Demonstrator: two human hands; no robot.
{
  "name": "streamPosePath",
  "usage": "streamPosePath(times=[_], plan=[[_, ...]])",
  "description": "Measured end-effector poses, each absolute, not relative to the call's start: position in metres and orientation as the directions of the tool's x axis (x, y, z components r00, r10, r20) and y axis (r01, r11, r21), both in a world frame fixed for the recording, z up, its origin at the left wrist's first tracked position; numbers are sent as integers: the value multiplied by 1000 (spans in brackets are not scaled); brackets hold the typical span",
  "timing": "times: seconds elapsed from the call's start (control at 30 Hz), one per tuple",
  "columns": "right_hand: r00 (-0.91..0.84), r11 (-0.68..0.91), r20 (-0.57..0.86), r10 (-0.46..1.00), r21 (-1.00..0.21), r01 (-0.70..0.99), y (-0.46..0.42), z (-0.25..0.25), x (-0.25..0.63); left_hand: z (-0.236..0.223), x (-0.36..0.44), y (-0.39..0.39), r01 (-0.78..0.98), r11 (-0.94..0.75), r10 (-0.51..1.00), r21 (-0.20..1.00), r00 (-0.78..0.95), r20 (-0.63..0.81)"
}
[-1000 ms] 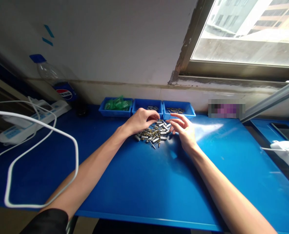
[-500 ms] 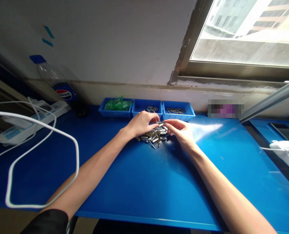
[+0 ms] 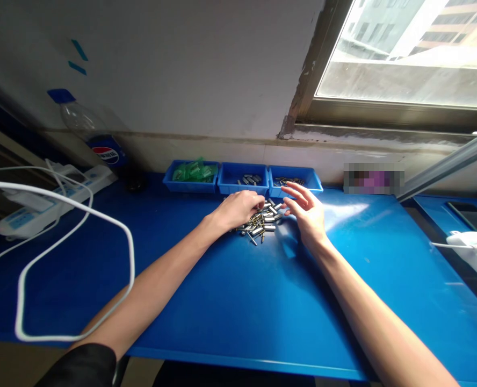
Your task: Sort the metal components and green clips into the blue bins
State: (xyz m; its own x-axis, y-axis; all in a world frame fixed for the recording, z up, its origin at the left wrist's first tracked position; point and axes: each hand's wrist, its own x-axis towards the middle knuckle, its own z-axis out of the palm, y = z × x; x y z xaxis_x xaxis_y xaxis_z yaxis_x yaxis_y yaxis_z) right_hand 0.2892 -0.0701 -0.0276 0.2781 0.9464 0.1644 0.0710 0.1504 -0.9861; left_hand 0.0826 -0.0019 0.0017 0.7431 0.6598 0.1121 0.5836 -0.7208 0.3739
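Observation:
A pile of small metal pins and hexagonal standoffs (image 3: 264, 219), some silver and some brass-coloured, lies on the blue table. My left hand (image 3: 238, 208) reaches over the pile's left side, its fingers curled down and pressed together among the pieces. Whatever those fingertips pinch is hidden. To the right of the pile, my right hand (image 3: 308, 212) is raised with its fingers apart and holds nothing. Its fingertips are just in front of the right blue bin (image 3: 314, 185), which contains thin brass-coloured pins. Silver standoffs lie in the middle blue bin (image 3: 224, 185).
Green plastic packets (image 3: 196, 171) fill the left blue bin (image 3: 174, 186). A cola bottle (image 3: 105, 150) leans at the back left near a white power strip (image 3: 24, 217). A white cable (image 3: 131, 263) loops above my left forearm. At the right are a phone (image 3: 468, 217) and another white power strip (image 3: 474, 255).
My right hand has drawn away from the pile to the right, and its fingers have spread. My left hand has shifted slightly down and right, its fingers now curled into the pieces.

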Motion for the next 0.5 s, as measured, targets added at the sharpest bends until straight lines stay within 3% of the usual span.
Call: streamPosePath(times=[0.23, 0.5], plan=[[265, 151, 166, 950, -986, 77, -71, -27, 289, -2, 80, 0, 545, -751, 620, 373, 776, 114], [236, 135, 140, 962, -990, 38, -72, -26, 287, 6, 76, 8, 373, -757, 606, 537, 709, 362]])
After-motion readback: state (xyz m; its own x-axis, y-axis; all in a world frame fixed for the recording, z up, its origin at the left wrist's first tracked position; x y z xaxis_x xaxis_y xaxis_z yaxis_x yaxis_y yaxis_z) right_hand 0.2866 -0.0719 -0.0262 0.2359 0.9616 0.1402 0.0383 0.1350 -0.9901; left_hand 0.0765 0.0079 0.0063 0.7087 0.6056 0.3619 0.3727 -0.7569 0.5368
